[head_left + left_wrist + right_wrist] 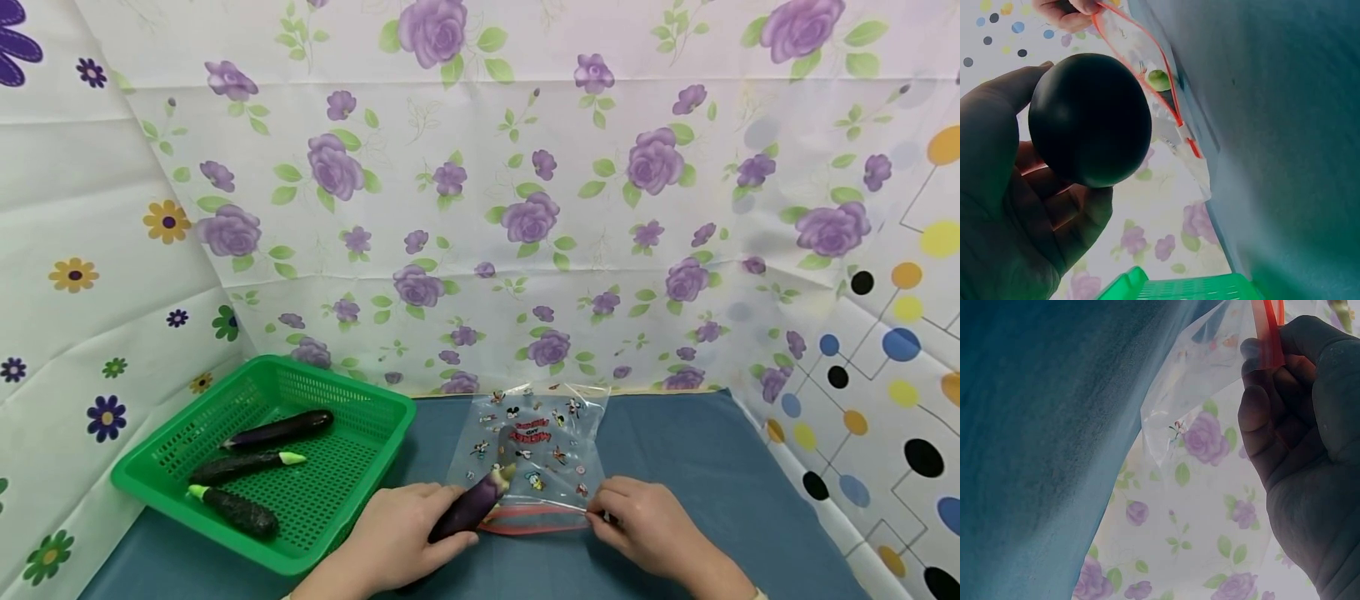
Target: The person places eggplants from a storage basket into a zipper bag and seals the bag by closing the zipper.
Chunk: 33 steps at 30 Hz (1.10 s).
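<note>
Dark eggplant [468,508] is gripped by the left hand [401,527] at bottom centre of frame, fingers curled round its body, spread by its thickness; stem end is pointed at the bag's mouth, whether inside can't be told. Red-edged mouth of the clear printed bag [551,458] is pinched in the right hand's [643,521] nearly closed fingers, right of centre. Bag is laid on blue bench [667,450]. Three dark vegetables [243,465] are held in green basket [318,483], lower left.
</note>
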{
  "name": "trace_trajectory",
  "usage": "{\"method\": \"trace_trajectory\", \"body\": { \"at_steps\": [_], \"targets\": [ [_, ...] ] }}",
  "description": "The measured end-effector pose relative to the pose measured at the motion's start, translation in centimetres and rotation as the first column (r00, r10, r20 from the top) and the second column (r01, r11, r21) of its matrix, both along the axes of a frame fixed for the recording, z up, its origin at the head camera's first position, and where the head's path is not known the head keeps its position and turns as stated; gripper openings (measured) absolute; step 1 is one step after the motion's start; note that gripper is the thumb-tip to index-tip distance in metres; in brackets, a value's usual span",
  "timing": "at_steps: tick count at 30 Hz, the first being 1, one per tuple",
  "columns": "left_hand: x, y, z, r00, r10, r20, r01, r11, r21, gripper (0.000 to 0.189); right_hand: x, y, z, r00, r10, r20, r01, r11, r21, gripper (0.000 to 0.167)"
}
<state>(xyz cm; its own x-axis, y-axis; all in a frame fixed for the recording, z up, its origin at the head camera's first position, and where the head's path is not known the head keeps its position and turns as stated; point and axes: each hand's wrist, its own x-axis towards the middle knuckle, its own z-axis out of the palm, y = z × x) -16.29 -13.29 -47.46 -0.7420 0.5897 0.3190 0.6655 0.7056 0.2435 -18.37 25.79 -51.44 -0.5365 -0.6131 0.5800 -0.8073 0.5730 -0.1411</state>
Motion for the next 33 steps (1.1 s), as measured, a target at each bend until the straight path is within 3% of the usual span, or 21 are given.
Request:
{"method": "trace_trajectory", "body": {
  "at_steps": [9,20,33],
  "targets": [
    [-0.1,0.4,-0.5,0.998,-0.038,0.056,0.040,0.998,-0.037,0.045,-0.1,0.1,0.0,1.000,-0.005,0.003,0.005,1.000,0.002,0.025],
    [-0.1,0.5,-1.0,0.995,-0.069,0.069,0.075,0.994,-0.075,0.045,-0.1,0.0,-0.2,1.000,0.009,-0.020,-0.009,1.000,-0.013,0.028],
    [0.0,0.7,-1.5,0.995,-0.096,0.027,0.098,0.989,-0.107,0.054,0.0,0.0,-0.1,1.000,-0.010,-0.013,0.010,1.000,-0.004,0.027]
  ]
}}
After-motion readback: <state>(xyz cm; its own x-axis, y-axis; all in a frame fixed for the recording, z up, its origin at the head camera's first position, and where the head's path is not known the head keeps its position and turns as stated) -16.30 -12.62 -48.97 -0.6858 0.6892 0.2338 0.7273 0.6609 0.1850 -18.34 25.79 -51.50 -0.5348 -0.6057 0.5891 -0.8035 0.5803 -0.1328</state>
